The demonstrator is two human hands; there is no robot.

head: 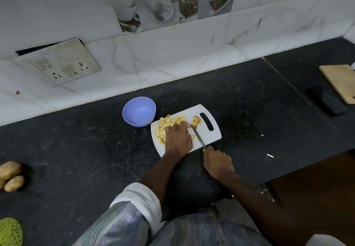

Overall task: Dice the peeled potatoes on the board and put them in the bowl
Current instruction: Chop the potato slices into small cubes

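A white cutting board [210, 137] lies on the dark counter, with yellow diced potato pieces [166, 122] heaped on its left and far side. A few larger potato slices [196, 120] sit near the handle slot. My left hand [178, 139] rests on the potato pieces, fingers curved over them beside the blade. My right hand [217, 162] grips the handle of a knife [197, 137], its blade lying across the board right of my left hand. A lilac bowl [139, 113] stands just left of the board, and it looks empty.
Unpeeled potatoes [11, 175] lie at the counter's left edge, with a green net bag [9, 232] below them. A wooden board [341, 81] and a dark phone [326, 102] sit at the far right. A wall socket plate [59, 61] is on the tiled wall.
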